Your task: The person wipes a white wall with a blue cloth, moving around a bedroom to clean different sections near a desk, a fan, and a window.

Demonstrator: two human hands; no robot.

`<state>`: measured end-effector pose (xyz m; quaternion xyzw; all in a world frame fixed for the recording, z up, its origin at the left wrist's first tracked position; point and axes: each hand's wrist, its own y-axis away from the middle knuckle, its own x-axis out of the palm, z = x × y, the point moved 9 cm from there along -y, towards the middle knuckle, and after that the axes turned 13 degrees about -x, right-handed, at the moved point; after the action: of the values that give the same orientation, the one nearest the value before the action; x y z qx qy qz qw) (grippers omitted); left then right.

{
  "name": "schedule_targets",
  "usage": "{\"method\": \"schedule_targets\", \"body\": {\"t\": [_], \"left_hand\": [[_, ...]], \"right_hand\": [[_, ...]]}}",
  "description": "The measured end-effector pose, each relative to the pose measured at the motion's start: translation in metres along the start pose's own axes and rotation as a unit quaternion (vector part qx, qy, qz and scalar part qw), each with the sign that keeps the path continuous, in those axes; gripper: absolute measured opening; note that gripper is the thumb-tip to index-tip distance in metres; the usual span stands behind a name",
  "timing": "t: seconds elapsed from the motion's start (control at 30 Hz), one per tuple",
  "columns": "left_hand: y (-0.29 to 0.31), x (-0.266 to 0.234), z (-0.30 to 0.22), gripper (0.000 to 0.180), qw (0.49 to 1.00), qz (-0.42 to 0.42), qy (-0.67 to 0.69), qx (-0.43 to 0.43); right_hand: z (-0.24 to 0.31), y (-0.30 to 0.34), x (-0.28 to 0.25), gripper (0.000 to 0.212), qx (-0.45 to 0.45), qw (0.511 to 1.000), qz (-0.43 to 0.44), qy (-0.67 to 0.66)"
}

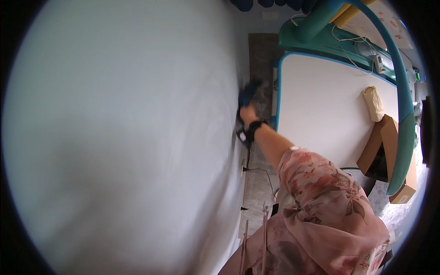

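Note:
My right arm, in a pink floral sleeve, stretches forward along the pale wall. My right hand is closed around a dark blue, cloth-like thing, which is smeared by motion and lies close against the wall. Its exact kind does not show clearly. Around the wrist sits a black band with a small dark device beside it. My left hand is out of the picture.
A white desk with a blue rim stands to the right, beyond a narrow strip of grey floor. It carries a cream wrapped bundle and an open cardboard box. A green curved bar arches above. A black cable leaves the wall.

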<state>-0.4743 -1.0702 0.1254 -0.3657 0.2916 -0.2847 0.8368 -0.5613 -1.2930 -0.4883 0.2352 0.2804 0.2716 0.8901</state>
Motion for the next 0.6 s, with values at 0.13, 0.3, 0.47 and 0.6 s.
{"method": "schedule_targets", "body": {"t": [0.13, 0.3, 0.47, 0.6], "left_hand": [[0.001, 0.002, -0.006, 0.061, 1.000, 0.005, -0.005, -0.009], [0.004, 0.000, -0.005, 0.061, 0.999, 0.030, 0.009, -0.010], [0.006, -0.006, -0.002, 0.061, 0.999, 0.040, -0.019, -0.012], [0.005, -0.003, 0.004, 0.061, 0.999, 0.026, -0.002, -0.023]], "right_hand": [[-0.011, 0.061, 0.117, 0.034, -0.057, 0.963, 0.263, -0.032], [-0.030, 0.018, 0.008, 0.040, -0.004, 0.996, -0.052, -0.068], [0.102, 0.073, -0.238, 0.056, -0.152, 0.813, -0.498, -0.261], [0.133, 0.111, -0.247, 0.062, -0.203, 0.794, -0.549, -0.164]]}}
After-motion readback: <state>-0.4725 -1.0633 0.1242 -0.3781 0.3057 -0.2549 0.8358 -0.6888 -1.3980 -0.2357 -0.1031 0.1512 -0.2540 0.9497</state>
